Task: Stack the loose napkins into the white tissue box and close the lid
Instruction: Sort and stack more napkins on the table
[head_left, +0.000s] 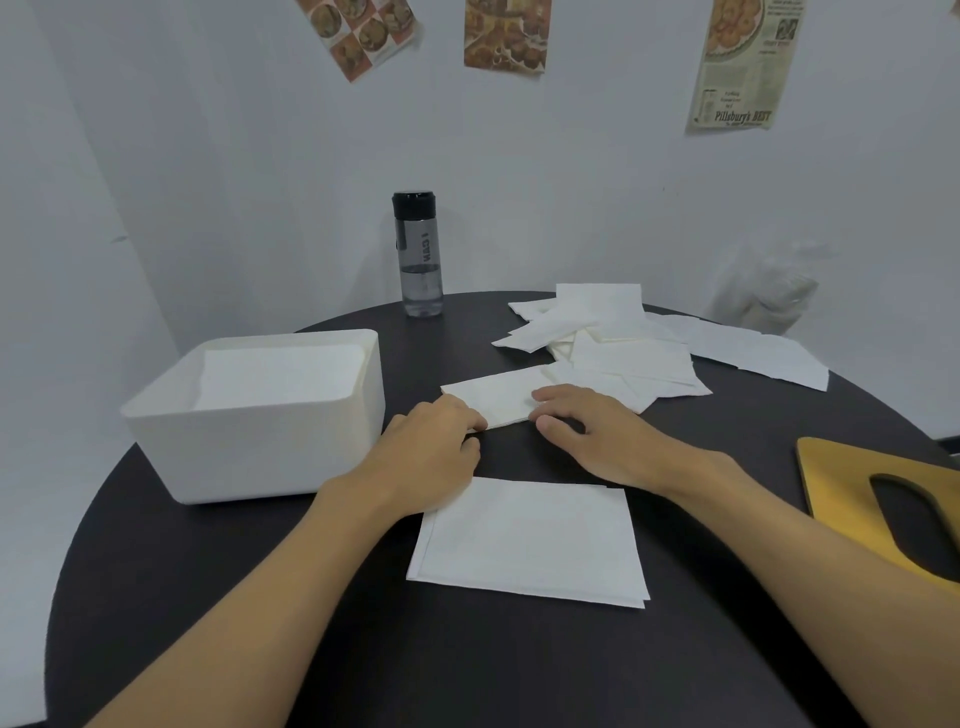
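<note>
We note a dark round table (519, 675) against a white wall (571, 182); left hand (431, 447) and right hand (597, 436) pinch one napkin (498, 395).

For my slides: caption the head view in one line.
The left hand and right hand hold a napkin on the table between the open box and the loose pile.

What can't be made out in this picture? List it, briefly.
Head view:
- Napkins in the box: depth of stack hidden by its wall.
- Lid: cut off by the right edge.
- Folded napkin: near edge covered by left hand and right hand.
- Poster: small print too small.
- Pile: overlaps hide the count.
</note>
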